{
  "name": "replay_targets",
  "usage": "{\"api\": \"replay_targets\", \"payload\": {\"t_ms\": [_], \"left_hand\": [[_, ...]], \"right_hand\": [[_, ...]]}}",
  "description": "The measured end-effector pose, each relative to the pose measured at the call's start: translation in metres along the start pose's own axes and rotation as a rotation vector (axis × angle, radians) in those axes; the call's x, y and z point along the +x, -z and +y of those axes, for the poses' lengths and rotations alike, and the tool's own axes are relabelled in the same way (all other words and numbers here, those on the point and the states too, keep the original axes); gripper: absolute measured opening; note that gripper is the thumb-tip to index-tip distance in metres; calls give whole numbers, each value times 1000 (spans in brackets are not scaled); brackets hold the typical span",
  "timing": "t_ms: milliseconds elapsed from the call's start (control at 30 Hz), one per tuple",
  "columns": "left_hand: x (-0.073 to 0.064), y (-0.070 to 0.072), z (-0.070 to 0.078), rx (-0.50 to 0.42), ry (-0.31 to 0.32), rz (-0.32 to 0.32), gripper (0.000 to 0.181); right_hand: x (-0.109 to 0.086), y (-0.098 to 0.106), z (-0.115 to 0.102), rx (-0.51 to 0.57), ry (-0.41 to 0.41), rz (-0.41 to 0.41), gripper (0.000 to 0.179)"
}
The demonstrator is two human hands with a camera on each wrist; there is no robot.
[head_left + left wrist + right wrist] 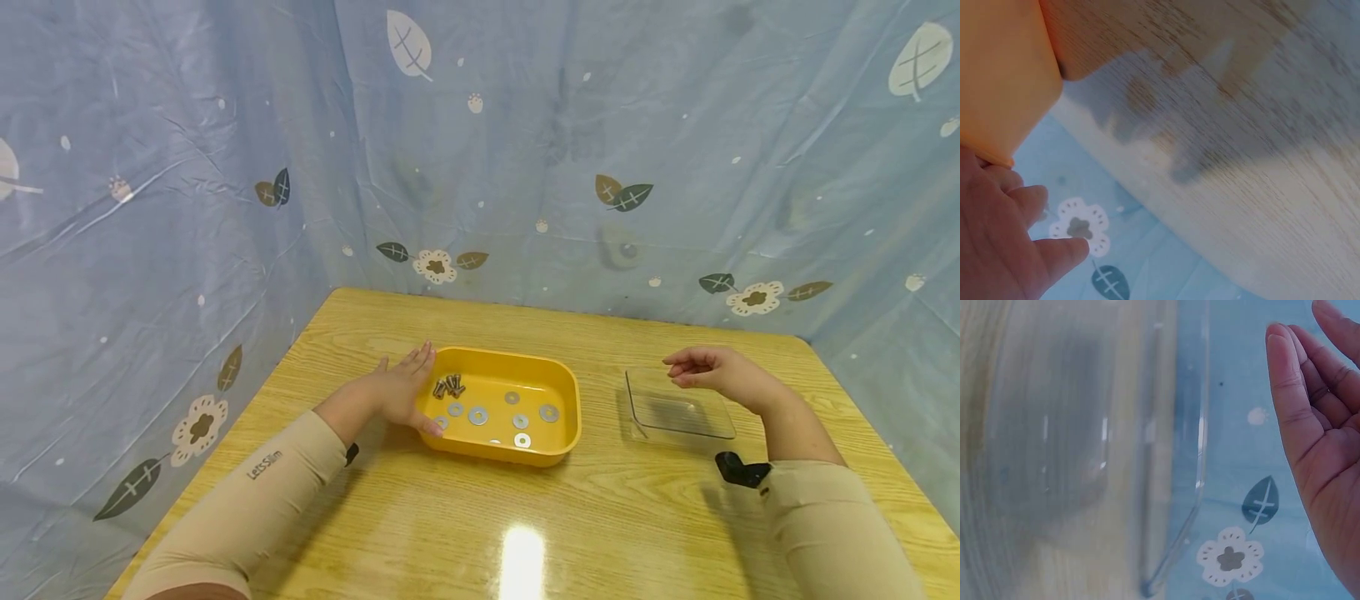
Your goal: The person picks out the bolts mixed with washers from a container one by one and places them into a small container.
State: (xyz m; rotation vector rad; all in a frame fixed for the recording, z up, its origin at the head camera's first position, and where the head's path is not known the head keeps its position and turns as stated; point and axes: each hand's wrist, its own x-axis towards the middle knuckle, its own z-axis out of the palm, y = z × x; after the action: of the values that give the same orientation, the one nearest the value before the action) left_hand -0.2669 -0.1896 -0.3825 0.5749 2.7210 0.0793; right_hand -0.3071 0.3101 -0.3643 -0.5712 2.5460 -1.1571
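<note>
Head view: left hand, fingers spread, touches yellow tray at its left end, midway between the table's side edges, probably steadying it; bolts and washers inside. Right hand, fingers together, thumb apart, holding nothing visible, hovers by clear box nearer right edge.

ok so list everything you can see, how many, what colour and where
tray: one, yellow, mid-table
washers: about eight, silver-grey, flat in the tray
screws: several, metallic, piled in the tray's far left part, exact count unclear
container: one, clear, right of the tray
table: one, yellowish wood grain, under everything
curtain: blue, leaf and flower prints, behind and beside the table
black devices: two, at the cuffs
sleeves: two, beige, on the forearms
left hand: one, touching the tray's left end
right hand: one, near the container
</note>
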Motion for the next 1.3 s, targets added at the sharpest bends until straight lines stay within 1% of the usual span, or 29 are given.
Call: {"api": "replay_targets", "payload": {"t_ms": [267,367,567,900,1167,1300], "left_hand": [[1,-2,-1,2,-6,8,127],[3,-3,-1,8,-8,13,127],[3,-5,-1,8,-2,10,127],[4,-7,-3,-1,-1,18,128],[4,-6,-3,10,1,13,129],[4,-5,-3,7,4,10,130]], "right_hand": [[8,4,-22,29,40,7,45],[15,4,-31,46,61,9,45],[30,-2,-53,44,99,3,42],[66,-30,-85,80,171,-28,37],[91,-60,-115,148,195,-107,32],[103,-74,-126,156,204,-141,31]]}}
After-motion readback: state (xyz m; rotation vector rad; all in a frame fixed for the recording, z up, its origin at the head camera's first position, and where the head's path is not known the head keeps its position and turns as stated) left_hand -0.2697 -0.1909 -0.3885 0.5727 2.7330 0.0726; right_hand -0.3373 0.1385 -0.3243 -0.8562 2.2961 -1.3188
